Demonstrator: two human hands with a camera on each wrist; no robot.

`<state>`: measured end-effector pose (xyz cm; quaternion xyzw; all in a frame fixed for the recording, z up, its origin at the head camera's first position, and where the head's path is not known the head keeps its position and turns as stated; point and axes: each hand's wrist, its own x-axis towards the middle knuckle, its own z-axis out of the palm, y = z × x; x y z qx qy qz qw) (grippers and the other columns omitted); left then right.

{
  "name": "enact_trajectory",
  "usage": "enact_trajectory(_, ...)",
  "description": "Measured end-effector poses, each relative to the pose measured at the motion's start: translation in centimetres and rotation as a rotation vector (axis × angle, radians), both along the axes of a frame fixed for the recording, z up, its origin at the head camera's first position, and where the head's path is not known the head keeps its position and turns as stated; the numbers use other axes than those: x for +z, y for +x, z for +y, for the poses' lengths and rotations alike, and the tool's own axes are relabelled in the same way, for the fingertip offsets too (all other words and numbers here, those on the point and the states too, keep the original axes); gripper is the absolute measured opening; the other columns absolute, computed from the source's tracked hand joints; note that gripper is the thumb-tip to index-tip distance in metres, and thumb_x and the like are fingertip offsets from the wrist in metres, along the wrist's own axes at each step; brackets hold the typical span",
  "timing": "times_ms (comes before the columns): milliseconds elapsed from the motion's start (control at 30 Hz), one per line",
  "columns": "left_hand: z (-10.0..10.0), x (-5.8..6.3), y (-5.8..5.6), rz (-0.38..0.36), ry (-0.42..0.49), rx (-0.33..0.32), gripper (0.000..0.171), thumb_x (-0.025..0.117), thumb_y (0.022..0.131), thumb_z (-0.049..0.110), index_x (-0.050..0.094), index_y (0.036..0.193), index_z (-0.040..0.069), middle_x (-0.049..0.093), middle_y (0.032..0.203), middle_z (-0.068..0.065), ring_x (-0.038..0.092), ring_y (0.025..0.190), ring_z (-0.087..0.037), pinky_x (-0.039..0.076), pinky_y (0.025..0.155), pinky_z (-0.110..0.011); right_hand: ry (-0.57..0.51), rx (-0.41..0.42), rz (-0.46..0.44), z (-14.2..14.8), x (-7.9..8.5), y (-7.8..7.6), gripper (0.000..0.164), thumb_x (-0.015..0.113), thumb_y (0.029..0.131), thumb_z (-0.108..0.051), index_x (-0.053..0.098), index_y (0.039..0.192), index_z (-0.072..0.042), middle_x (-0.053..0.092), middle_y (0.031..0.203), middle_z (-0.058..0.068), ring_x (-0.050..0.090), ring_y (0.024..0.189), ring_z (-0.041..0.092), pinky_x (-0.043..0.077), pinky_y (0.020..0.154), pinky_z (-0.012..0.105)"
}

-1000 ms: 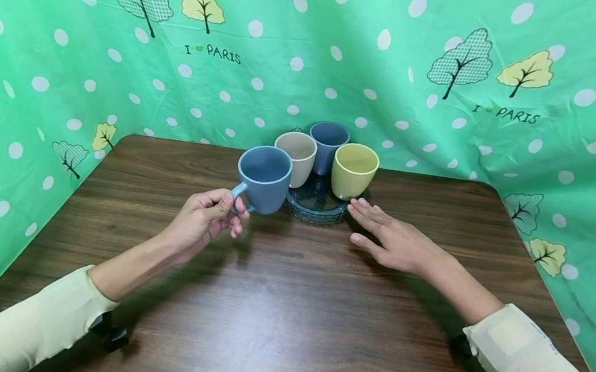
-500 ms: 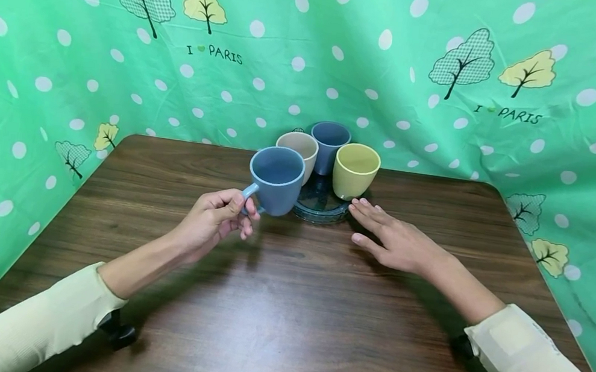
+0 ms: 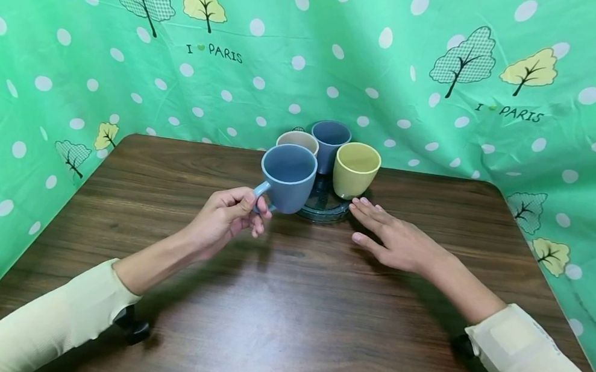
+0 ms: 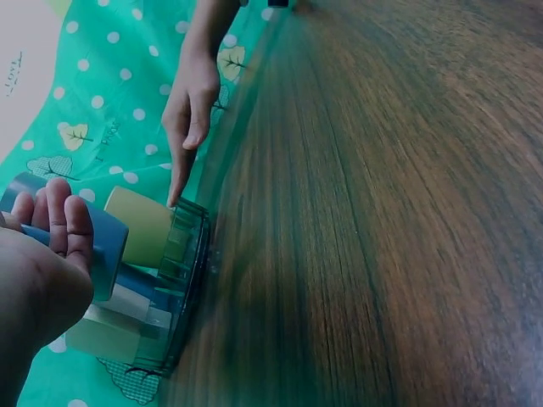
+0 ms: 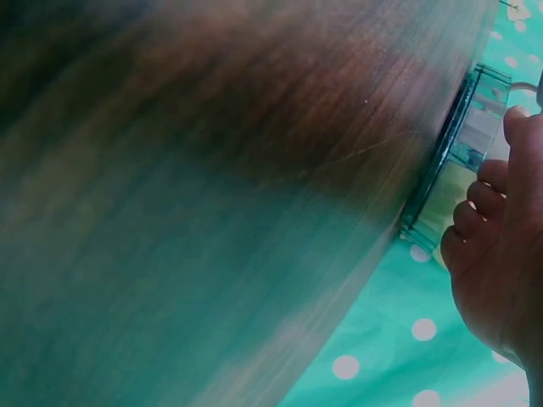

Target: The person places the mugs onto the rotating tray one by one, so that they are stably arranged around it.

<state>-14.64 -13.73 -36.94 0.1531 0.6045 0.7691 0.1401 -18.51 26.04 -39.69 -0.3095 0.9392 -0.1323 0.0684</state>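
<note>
My left hand (image 3: pixel 232 212) pinches the handle of a blue mug (image 3: pixel 289 179) and holds it up in front of a clear round tray (image 3: pixel 323 210). On the tray stand a yellow cup (image 3: pixel 355 171), a darker blue cup (image 3: pixel 330 147) at the back and a whitish cup (image 3: pixel 294 139), mostly hidden behind the mug. My right hand (image 3: pixel 396 239) has its fingers straight, the fingertips at the tray's right edge below the yellow cup. In the left wrist view the mug (image 4: pixel 109 246) overlaps the cups, and the tray's see-through wall (image 4: pixel 191 254) shows beside them.
The dark wooden table (image 3: pixel 285 306) has its far edge just behind the tray. A green dotted cloth (image 3: pixel 312 48) with printed trees hangs behind the table and along both sides.
My left hand has carried the blue mug to the right, so it now covers most of the whitish cup and the tray's left part. My right hand stays in place at the tray.
</note>
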Motion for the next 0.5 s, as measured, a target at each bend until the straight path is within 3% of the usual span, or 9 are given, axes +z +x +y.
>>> enact_trajectory(500, 0.89, -0.30, -0.60, -0.001, 0.008, -0.010, 0.034, 0.046, 0.122, 0.022, 0.070, 0.102, 0.009, 0.077, 0.101, -0.002, 0.073, 0.080, -0.012, 0.063, 0.074, -0.024, 0.002, -0.001, -0.002, -0.03, -0.04, -0.02, 0.068, 0.051, 0.121, -0.049, 0.032, 0.179, -0.019, 0.024, 0.189, 0.011, 0.026, 0.175, 0.042, 0.030, 0.140, 0.065)
